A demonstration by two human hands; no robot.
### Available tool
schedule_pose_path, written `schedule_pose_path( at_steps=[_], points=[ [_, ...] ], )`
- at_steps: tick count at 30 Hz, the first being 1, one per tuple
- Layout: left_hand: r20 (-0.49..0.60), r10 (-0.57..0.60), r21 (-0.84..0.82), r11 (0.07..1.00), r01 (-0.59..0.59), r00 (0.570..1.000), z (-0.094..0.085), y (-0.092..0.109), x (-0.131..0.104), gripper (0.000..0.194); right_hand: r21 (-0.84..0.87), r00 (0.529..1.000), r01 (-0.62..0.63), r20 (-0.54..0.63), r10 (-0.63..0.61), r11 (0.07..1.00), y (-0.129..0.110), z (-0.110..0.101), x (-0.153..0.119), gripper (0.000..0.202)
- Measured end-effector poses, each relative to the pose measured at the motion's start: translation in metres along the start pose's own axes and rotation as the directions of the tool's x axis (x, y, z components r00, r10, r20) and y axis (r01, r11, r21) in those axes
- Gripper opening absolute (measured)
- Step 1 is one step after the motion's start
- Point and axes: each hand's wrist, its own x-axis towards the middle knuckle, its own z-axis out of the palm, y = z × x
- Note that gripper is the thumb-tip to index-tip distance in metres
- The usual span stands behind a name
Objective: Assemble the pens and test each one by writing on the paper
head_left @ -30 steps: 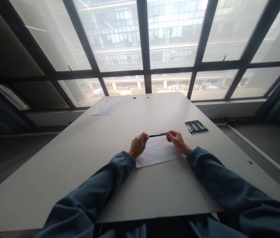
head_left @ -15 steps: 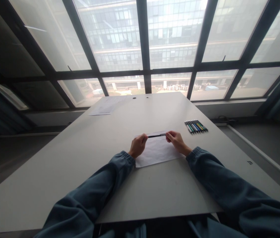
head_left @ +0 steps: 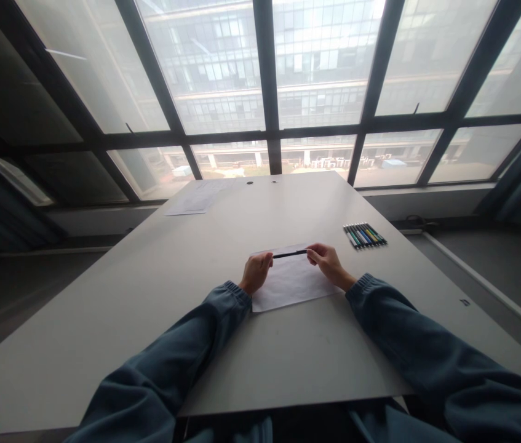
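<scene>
A dark, slim pen (head_left: 289, 253) is stretched level between my two hands, above a white sheet of paper (head_left: 294, 286). My left hand (head_left: 256, 272) pinches its left end, and my right hand (head_left: 326, 261) grips the right end between thumb and fingers. The sheet lies on the white table (head_left: 297, 357), partly under my hands. To the right of my right hand, a row of several pens (head_left: 365, 235) with green, blue, yellow and dark barrels lies side by side.
Printed papers (head_left: 193, 200) rest at the table's far left. Two small dark round spots are near the far edge. A small dark mark (head_left: 465, 303) shows at the right edge. Large windows stand beyond the table.
The pen has shifted very slightly between my fingers, its left end a little lower. Both hands keep nearly the same place.
</scene>
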Motion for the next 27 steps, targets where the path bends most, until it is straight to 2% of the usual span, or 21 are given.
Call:
schedule_pose_path(
  at_steps=[4, 9, 15, 21, 27],
  points=[
    [-0.046, -0.007, -0.062, 0.998, 0.004, 0.999, 0.0004, 0.0029, 0.0021, 0.031, 0.011, 0.998, 0.013, -0.063, -0.013, 1.000, 0.0010, -0.0007, 0.0013, 0.031],
    [-0.103, 0.029, -0.075, 0.996, -0.037, 0.994, 0.0044, 0.0024, 0.0041, 0.028, -0.004, 0.994, 0.011, -0.107, -0.011, 1.000, 0.0043, -0.0020, 0.0027, 0.032],
    [-0.138, 0.051, -0.061, 0.996, -0.060, 0.989, 0.0038, 0.0041, 0.0040, 0.017, -0.024, 0.995, 0.005, -0.103, -0.008, 1.000, 0.0020, -0.0013, 0.0020, 0.035],
    [-0.141, 0.034, -0.051, 0.998, -0.041, 0.989, 0.0025, 0.0049, 0.0045, 0.018, -0.005, 0.996, 0.009, -0.091, -0.009, 1.000, 0.0013, -0.0012, 0.0016, 0.033],
    [-0.096, 0.016, -0.065, 0.998, -0.022, 0.995, 0.0014, 0.0045, 0.0040, 0.030, -0.002, 0.996, 0.008, -0.086, -0.008, 1.000, -0.0001, -0.0008, 0.0008, 0.033]
  ],
)
